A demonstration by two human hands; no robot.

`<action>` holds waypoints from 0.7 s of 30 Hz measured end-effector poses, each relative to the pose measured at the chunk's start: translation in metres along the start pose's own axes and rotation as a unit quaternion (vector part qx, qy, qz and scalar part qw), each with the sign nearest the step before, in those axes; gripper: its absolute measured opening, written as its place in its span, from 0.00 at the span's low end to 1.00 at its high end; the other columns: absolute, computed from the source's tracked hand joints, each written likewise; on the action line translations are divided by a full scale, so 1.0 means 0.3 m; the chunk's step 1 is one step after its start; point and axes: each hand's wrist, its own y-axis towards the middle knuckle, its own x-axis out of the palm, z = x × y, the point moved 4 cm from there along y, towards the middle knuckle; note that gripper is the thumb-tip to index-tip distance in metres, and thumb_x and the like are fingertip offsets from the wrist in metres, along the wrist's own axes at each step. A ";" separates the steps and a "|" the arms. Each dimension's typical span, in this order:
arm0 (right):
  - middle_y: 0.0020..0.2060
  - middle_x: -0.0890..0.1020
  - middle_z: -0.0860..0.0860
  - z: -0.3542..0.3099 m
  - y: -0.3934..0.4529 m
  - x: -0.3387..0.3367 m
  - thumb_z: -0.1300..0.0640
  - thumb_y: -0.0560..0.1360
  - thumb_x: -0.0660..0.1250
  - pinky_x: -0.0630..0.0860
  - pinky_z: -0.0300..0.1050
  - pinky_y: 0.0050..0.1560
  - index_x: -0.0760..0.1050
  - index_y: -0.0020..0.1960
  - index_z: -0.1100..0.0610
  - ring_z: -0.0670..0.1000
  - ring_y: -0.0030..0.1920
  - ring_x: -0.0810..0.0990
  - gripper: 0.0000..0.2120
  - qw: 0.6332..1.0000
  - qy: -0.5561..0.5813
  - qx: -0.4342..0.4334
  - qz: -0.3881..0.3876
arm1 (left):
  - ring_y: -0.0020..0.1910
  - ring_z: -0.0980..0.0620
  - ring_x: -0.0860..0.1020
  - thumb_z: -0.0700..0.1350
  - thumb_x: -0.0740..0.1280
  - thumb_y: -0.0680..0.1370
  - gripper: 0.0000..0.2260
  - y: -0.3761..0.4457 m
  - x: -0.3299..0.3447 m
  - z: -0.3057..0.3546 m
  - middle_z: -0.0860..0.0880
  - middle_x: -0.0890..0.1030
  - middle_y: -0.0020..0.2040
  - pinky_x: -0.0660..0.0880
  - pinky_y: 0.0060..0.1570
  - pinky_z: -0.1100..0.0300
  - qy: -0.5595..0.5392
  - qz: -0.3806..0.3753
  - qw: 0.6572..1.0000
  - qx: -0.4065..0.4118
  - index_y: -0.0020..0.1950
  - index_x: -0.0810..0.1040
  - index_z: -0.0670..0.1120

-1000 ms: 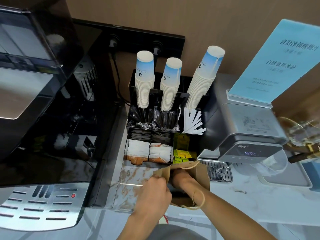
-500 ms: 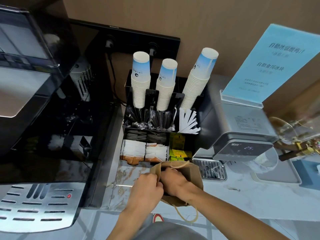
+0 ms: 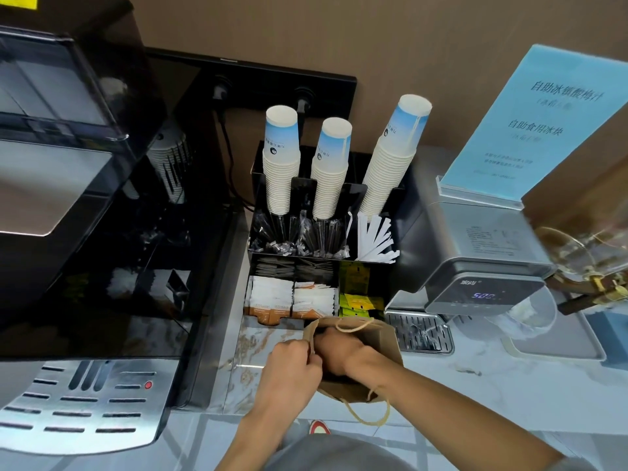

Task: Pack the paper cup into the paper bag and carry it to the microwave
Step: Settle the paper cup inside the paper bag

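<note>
Head view, looking down at a drinks counter. The brown paper bag (image 3: 380, 338) stands open at the front edge of the marble-patterned counter (image 3: 509, 375), directly in front of the black organiser (image 3: 370, 195) and just left of the metal drip grille (image 3: 419, 333). The left hand (image 3: 292, 367) is closed on the near left rim of the bag, pinching the paper between thumb and fingers. The right hand (image 3: 341, 348) is pushed down into the mouth of the bag; its fingers are hidden by the bag wall, so whether it grips anything cannot be told. No loose paper cup is visible at the bag; if one is inside, it is concealed by the hand and the paper. One twine handle (image 3: 353, 326) arches over the far rim, and a second handle (image 3: 372, 414) hangs off the near side below the counter edge. In the organiser, three stacks of inverted paper cups (image 3: 282, 158) with blue-and-white print stand at the rear, the right-hand stack leaning right. Ahead of them sit wrapped stirrers, white paper straws (image 3: 373, 237), white and brown sachets (image 3: 272, 297) and yellow packets (image 3: 356, 302). A black and silver coffee machine (image 3: 78, 232) occupies the left. A grey dispenser (image 3: 482, 266) with a lit digital display stands on the right, carrying a blue sign (image 3: 540, 124) printed in Chinese characters
</note>
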 end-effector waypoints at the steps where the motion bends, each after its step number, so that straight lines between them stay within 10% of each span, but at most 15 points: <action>1: 0.64 0.79 0.60 0.011 -0.003 -0.013 0.60 0.79 0.63 0.75 0.53 0.64 0.75 0.66 0.59 0.61 0.63 0.78 0.16 1.000 -0.005 0.001 0.002 | 0.40 0.47 0.75 0.44 0.61 0.78 0.09 0.003 -0.003 0.001 0.46 0.78 0.41 0.70 0.40 0.55 0.000 0.001 1.000 0.002 0.40 0.75 0.44; 21: 0.49 0.79 0.54 0.170 0.008 -0.013 0.58 0.75 0.70 0.73 0.46 0.47 0.79 0.56 0.56 0.56 0.48 0.78 0.10 0.986 -0.065 0.039 -0.147 | 0.47 0.45 0.81 0.44 0.60 0.80 0.12 0.039 0.005 -0.004 0.43 0.84 0.49 0.80 0.47 0.49 -0.008 -0.022 1.000 -0.007 0.48 0.82 0.42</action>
